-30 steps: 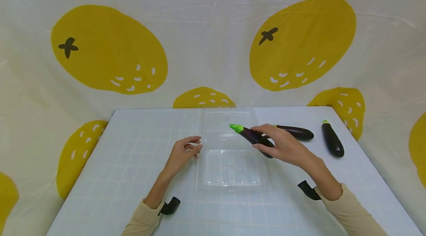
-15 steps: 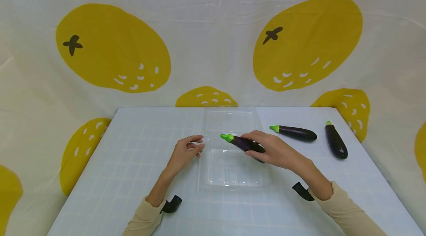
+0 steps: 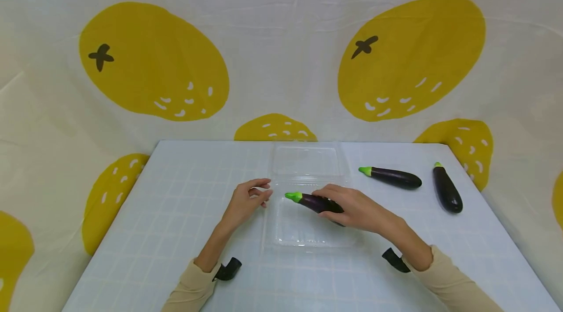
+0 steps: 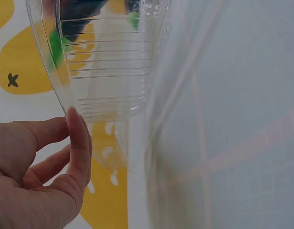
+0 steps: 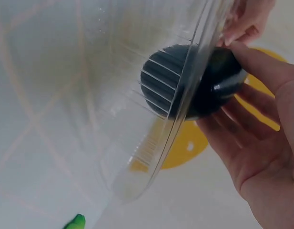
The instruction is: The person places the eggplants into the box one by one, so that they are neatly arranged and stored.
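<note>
My right hand (image 3: 352, 205) grips an eggplant (image 3: 314, 202) by its thick end, its green cap pointing left. The eggplant is over the base of an open clear plastic clamshell container (image 3: 288, 239). In the right wrist view, part of the eggplant (image 5: 162, 81) shows through the container's ribbed side wall, while the fingers (image 5: 247, 112) stay outside the rim. My left hand (image 3: 243, 204) is at the container's left side, fingers loosely bent. In the left wrist view, its fingertips (image 4: 73, 119) are right at the clear rim.
Two more eggplants lie at the back right, one sideways (image 3: 396, 178) and one lengthwise (image 3: 447, 189). The container's raised lid (image 3: 308, 159) lies toward the back edge. A checked pale cloth covers the table (image 3: 198, 170), with a fruit-print curtain (image 3: 281, 57) behind.
My right hand has brought the eggplant left and down, from above the container's hinge to its base, and the eggplant has turned flatter. The left hand keeps its place beside the container.
</note>
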Motion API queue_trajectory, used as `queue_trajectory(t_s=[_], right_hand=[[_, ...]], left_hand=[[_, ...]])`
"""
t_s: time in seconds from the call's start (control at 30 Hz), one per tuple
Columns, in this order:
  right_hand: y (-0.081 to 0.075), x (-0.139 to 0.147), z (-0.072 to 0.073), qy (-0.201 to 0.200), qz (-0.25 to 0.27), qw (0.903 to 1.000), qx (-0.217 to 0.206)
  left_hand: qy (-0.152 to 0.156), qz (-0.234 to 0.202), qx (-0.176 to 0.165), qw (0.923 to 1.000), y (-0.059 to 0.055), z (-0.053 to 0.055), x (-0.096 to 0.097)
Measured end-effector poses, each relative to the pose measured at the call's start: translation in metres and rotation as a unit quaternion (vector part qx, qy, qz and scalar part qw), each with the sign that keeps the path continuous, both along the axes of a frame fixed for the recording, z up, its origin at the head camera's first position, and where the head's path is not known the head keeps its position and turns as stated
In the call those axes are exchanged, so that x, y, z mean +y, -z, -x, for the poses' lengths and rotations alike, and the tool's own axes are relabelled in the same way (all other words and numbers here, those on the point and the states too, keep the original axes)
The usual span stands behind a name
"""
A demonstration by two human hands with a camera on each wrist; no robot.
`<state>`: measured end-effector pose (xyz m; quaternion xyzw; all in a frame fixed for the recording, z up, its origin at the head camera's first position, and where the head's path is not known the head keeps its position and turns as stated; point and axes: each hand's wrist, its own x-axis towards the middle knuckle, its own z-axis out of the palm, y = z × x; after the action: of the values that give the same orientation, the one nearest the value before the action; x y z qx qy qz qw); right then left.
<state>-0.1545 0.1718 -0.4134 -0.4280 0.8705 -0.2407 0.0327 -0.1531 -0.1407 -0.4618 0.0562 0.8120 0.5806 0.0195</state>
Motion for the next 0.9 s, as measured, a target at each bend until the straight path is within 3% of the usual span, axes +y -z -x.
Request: queue_trajectory(t_s=[0.43, 0.9], right_hand=[[0.013, -0.006, -0.009, -0.039, -0.022, 0.9985, -0.032], [0.016, -0.010, -0.015, -0.062, -0.056, 0.9927, -0.087]], left_hand=[[0.006, -0.009, 0.000, 0.9999, 0.003, 0.002, -0.003], [0.006, -0.008, -0.004, 0.9999, 0.002, 0.002, -0.002]])
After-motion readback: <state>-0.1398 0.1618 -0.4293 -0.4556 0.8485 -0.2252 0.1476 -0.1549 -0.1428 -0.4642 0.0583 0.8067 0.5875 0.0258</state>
